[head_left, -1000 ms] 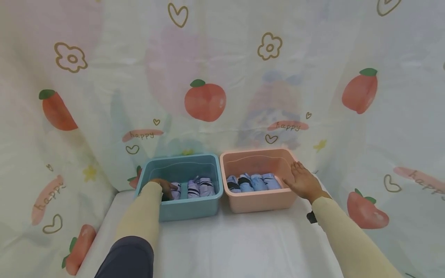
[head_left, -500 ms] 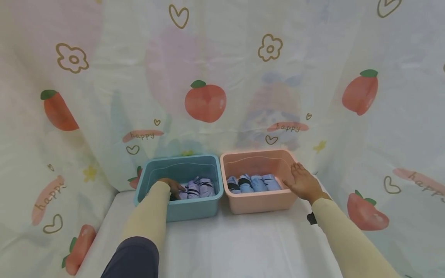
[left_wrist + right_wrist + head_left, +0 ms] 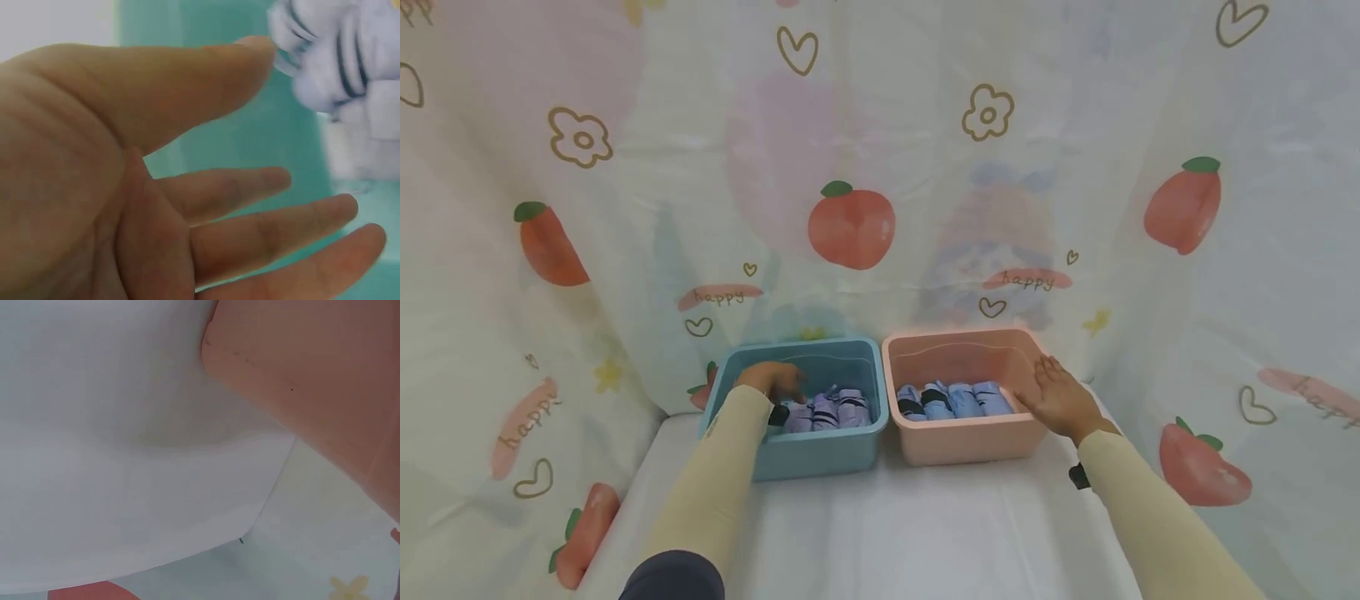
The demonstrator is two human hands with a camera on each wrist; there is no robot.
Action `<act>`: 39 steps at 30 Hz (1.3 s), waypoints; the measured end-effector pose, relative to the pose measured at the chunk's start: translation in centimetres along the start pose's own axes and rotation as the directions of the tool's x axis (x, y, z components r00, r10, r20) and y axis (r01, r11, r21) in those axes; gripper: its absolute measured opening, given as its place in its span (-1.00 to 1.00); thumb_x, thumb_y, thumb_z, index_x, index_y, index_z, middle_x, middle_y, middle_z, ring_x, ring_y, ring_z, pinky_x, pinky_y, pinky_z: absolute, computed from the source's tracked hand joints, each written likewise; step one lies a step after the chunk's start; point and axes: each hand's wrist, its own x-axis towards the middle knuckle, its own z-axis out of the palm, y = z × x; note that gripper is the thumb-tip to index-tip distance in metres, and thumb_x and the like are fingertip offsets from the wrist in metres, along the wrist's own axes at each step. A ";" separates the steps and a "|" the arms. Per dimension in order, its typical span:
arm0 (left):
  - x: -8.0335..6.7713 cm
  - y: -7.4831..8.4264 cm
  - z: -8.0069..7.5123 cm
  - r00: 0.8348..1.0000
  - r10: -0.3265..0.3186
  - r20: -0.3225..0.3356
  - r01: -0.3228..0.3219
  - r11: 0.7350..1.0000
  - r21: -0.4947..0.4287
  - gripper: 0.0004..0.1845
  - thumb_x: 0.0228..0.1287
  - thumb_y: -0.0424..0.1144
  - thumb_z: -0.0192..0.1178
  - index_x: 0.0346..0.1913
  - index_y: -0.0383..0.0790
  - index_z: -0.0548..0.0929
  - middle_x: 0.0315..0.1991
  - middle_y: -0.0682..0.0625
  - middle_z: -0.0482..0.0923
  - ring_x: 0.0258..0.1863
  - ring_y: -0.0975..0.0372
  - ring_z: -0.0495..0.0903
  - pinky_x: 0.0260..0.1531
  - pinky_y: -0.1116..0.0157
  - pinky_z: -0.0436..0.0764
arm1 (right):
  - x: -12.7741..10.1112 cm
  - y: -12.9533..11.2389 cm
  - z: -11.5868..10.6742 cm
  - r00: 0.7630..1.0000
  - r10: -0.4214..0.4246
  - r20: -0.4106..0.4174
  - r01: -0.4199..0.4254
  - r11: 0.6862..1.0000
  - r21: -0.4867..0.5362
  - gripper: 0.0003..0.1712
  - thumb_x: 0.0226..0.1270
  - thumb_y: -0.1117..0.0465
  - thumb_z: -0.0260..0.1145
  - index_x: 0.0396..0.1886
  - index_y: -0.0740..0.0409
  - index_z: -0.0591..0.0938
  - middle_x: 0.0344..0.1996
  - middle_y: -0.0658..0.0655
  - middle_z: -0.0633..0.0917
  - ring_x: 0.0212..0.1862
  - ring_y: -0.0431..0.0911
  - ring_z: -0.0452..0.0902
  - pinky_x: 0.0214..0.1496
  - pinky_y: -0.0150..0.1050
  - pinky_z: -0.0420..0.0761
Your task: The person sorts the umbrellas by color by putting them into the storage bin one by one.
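Note:
My left hand hovers over the left part of a teal bin, its fingers extended and holding nothing in the left wrist view. Just right of it, lavender rolled cloth bundles with dark stripes stand side by side in that bin; the left wrist view shows similar bundles beyond the thumb tip. On the right side of a pink bin, my right hand rests with straight fingers along the rim. Several light-blue rolled bundles, some with black bands, lie in a row inside. The right wrist view shows no fingers clearly.
Both bins stand next to each other at the back of a white-covered table. Behind and beside them hangs a patterned curtain with fruit, hearts and flowers.
My left hand pushed a lavender bundle rightward against the others, then let go and rose up from it. The right hand stays at the pink bin. The head view has shifted slightly.

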 end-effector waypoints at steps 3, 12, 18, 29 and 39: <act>-1.3 0.6 0.1 0.999 0.037 -0.017 -0.038 0.999 -0.040 -0.31 0.36 -0.16 0.24 0.49 -0.07 0.25 0.33 -0.20 0.35 -0.12 -0.03 0.63 -0.22 0.06 0.63 | -0.2 0.0 -0.1 1.000 0.007 0.001 -0.007 1.000 0.002 0.16 0.39 -0.44 -0.22 0.44 0.57 0.00 0.46 0.48 -0.02 0.48 0.32 -0.22 0.43 0.18 -0.11; -5.9 -0.3 3.8 0.978 0.092 -0.189 -0.073 0.991 0.108 -0.34 0.37 0.00 0.20 0.47 -0.06 0.32 0.38 -0.19 0.31 0.35 -0.13 0.25 0.18 -0.17 0.32 | -0.3 0.1 -0.5 0.999 0.025 0.024 -0.025 1.000 0.004 0.20 0.35 -0.49 -0.25 0.45 0.56 -0.03 0.46 0.48 -0.04 0.48 0.33 -0.24 0.43 0.19 -0.14; -5.6 -1.7 6.6 0.935 0.121 -0.335 -0.124 0.992 0.012 -0.43 0.48 0.07 0.00 0.37 -0.21 0.45 0.30 -0.24 0.41 0.31 -0.16 0.31 0.19 -0.18 0.31 | -0.1 0.5 -1.0 0.999 0.021 0.030 -0.021 1.000 0.012 0.21 0.35 -0.49 -0.26 0.44 0.57 -0.04 0.46 0.49 -0.05 0.47 0.34 -0.26 0.43 0.19 -0.19; -5.6 -3.3 8.6 0.900 0.006 -0.436 -0.007 1.000 -0.001 -0.45 0.43 0.15 -0.02 0.31 -0.08 0.54 0.27 -0.17 0.46 0.24 -0.20 0.38 0.08 -0.25 0.35 | -0.3 -0.3 0.4 1.000 -0.022 0.015 0.022 0.999 0.029 0.18 0.39 -0.46 -0.22 0.43 0.59 -0.01 0.44 0.53 -0.04 0.47 0.36 -0.22 0.43 0.18 -0.14; -5.3 -2.6 8.6 0.895 0.000 -0.446 0.002 1.000 0.004 -0.45 0.43 0.12 -0.06 0.28 -0.12 0.57 0.24 -0.17 0.49 0.23 -0.20 0.40 0.10 -0.25 0.33 | -0.2 -0.1 -0.1 1.000 0.000 0.008 -0.001 1.000 0.015 0.19 0.36 -0.48 -0.22 0.44 0.56 -0.01 0.45 0.52 -0.04 0.47 0.35 -0.24 0.44 0.17 -0.15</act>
